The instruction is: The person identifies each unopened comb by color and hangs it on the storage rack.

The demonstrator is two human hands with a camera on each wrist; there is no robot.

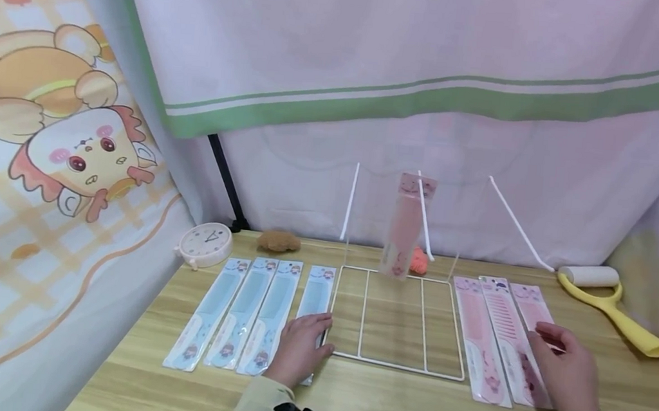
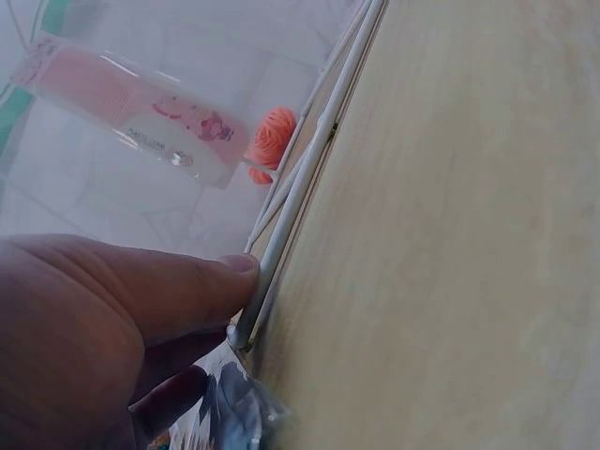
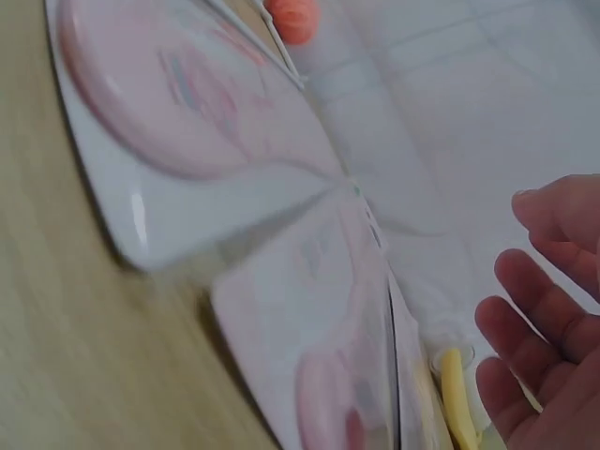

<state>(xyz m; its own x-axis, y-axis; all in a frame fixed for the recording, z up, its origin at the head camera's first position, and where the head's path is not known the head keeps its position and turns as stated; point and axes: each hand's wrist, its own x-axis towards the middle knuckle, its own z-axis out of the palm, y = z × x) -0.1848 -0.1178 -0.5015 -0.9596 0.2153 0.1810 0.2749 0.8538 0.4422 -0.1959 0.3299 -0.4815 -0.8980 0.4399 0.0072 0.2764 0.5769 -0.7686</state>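
Note:
My left hand [image 1: 302, 350] holds the front left corner of a white wire display rack [image 1: 386, 365]; in the left wrist view, the thumb presses on the wire rod [image 2: 292, 202] with fingers curled on its other side. From the rack's middle prong hangs a pink comb in a clear packet [image 1: 406, 227]. Over the pink packaged combs [image 1: 483, 347] on the right is my right hand [image 1: 567, 372], loosely bent and holding nothing; the right wrist view shows its fingers [image 3: 534, 300] apart from the packets. Partly under the left hand lies a blue packaged comb [image 1: 318, 288].
Three more blue packaged combs [image 1: 228, 313] lie in a row on the left. A round clock [image 1: 205, 245], a brown lump [image 1: 279, 241] and a coral-coloured object [image 1: 419, 261] stand along the back. A yellow-handled lint roller [image 1: 612, 305] lies at the right, near the curtain [image 1: 307, 191].

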